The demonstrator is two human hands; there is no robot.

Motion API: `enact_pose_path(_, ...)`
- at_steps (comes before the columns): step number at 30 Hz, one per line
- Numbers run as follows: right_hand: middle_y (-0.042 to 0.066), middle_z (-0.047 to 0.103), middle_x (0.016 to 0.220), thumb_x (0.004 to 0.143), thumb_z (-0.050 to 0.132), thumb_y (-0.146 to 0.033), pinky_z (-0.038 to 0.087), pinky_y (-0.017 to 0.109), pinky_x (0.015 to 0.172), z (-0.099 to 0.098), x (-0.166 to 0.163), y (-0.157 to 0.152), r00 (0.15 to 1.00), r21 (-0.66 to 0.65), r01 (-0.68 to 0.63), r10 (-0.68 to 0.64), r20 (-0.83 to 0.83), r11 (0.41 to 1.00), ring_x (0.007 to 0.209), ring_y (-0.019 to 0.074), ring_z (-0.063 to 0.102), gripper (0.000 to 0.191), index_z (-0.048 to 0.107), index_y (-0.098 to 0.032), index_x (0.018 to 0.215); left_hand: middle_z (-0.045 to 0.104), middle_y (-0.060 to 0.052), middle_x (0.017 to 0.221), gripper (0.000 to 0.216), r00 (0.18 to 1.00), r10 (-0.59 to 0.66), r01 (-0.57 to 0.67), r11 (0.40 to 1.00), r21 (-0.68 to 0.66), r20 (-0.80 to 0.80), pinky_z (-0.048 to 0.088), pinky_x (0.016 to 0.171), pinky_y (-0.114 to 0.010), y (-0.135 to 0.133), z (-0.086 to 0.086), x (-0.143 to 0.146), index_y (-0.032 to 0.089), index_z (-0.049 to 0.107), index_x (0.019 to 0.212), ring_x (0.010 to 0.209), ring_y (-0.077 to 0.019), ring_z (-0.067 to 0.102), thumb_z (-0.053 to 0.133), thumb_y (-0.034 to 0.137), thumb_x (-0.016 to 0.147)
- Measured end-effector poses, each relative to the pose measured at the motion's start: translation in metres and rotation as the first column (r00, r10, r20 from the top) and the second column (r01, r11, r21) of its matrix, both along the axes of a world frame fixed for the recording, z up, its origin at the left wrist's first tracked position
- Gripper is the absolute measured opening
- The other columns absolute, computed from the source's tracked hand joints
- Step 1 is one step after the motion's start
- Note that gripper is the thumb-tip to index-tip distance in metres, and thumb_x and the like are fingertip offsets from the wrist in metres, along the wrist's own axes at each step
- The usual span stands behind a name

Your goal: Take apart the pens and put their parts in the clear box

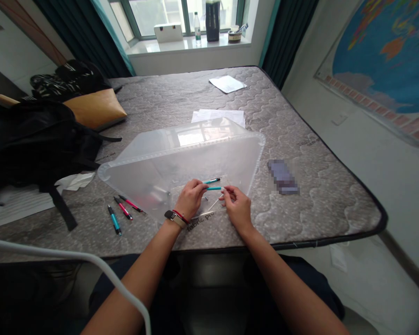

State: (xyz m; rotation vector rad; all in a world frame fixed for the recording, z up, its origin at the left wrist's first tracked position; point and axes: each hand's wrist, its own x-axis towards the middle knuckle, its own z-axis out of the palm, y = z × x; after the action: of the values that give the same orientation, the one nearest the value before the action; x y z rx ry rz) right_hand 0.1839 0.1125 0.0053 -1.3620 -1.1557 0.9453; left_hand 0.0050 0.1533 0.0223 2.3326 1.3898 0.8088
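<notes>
My left hand (190,199), with a watch and red band at its wrist, grips one end of a teal pen barrel (214,188). At the barrel's other end, the fingers of my right hand (238,208) pinch a small pale piece too tiny to name. Both hands are at the mouth of a clear plastic bin (153,179) lying on its side. Just beyond the barrel lies a teal and black pen part (212,180). Thin pale rods (214,203) lie under and between my hands. Left of the bin are a whole teal pen (114,220) and two red pens (123,208).
The mattress (300,135) carries a phone (282,177) on the right and paper sheets (235,115) behind the bin. A black backpack (38,144) and a tan cushion (96,108) are at left. A white curved tube (101,265) crosses the lower left.
</notes>
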Motion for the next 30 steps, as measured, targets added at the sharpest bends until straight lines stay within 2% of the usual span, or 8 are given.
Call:
enact_pose_path(6,0.009,0.07,0.098,0.091,0.054,-0.04,0.059,0.033,0.066,0.005,0.004,-0.001,0.99,0.069,-0.057,0.048,0.13,0.996,0.073,0.0204,0.07,0.027,0.068,-0.021,0.104,0.06,-0.006,0.097,0.022,0.999,-0.023,0.024,0.999,-0.026,0.039,0.048,0.087,-0.031,-0.001,0.0,0.001,0.023,0.066,0.104,0.094,-0.018,0.059,0.046,0.026,0.096)
enact_pose_path(11,0.007,0.067,0.1,0.093,0.051,-0.041,0.057,0.03,0.065,0.014,0.006,-0.001,0.987,0.098,-0.118,0.105,0.125,0.988,0.075,0.018,0.067,0.031,0.069,-0.025,0.113,0.062,-0.006,0.101,0.021,0.99,-0.057,0.065,0.996,-0.064,0.129,0.048,0.089,-0.031,-0.004,0.006,0.003,0.022,0.064,0.103,0.097,-0.0178,0.06,0.044,0.024,0.097)
enact_pose_path(18,0.006,0.065,0.098,0.092,0.054,-0.04,0.053,0.026,0.062,0.025,0.0,-0.001,0.985,0.137,-0.154,0.141,0.099,0.979,0.075,0.0157,0.063,0.03,0.068,-0.025,0.114,0.068,-0.006,0.105,0.021,0.974,-0.069,0.117,0.968,-0.222,0.214,0.052,0.087,-0.034,-0.014,0.009,0.003,0.021,0.062,0.109,0.097,-0.0186,0.064,0.048,0.024,0.094)
enact_pose_path(22,0.006,0.064,0.102,0.09,0.058,-0.04,0.05,0.023,0.058,0.029,-0.008,-0.002,0.977,0.156,-0.207,0.197,0.077,0.966,0.08,0.0158,0.062,0.027,0.07,-0.023,0.107,0.069,-0.005,0.103,0.027,0.947,-0.05,0.147,0.945,-0.291,0.317,0.055,0.077,-0.029,-0.034,0.016,0.003,0.021,0.061,0.115,0.089,-0.0168,0.066,0.055,0.032,0.091)
enact_pose_path(25,0.006,0.065,0.099,0.09,0.058,-0.04,0.047,0.022,0.056,0.03,-0.013,-0.002,0.966,0.168,-0.259,0.251,0.064,0.951,0.075,0.0144,0.061,0.025,0.07,-0.021,0.103,0.071,-0.003,0.093,0.022,0.935,0.03,0.109,0.925,-0.365,0.355,0.055,0.073,-0.026,-0.058,0.016,0.009,0.02,0.064,0.107,0.08,-0.0153,0.067,0.054,0.032,0.092)
enact_pose_path(28,0.005,0.068,0.092,0.095,0.048,-0.04,0.047,0.024,0.059,0.027,-0.014,0.0,0.981,0.136,-0.189,0.182,0.063,0.973,0.066,0.013,0.059,0.03,0.069,-0.02,0.104,0.071,-0.003,0.094,0.018,0.918,0.112,0.068,0.901,-0.429,0.381,0.054,0.072,-0.026,-0.079,0.012,0.016,0.02,0.064,0.102,0.079,-0.0159,0.068,0.054,0.031,0.092)
enact_pose_path(30,0.005,0.07,0.089,0.096,0.046,-0.039,0.047,0.025,0.062,0.024,-0.014,0.005,0.986,0.114,-0.123,0.109,0.122,0.986,0.065,0.0136,0.06,0.031,0.068,-0.019,0.103,0.071,-0.004,0.096,0.016,0.92,0.12,0.051,0.908,-0.416,0.374,0.054,0.076,-0.027,-0.084,0.011,0.018,0.02,0.064,0.1,0.084,-0.017,0.068,0.054,0.029,0.092)
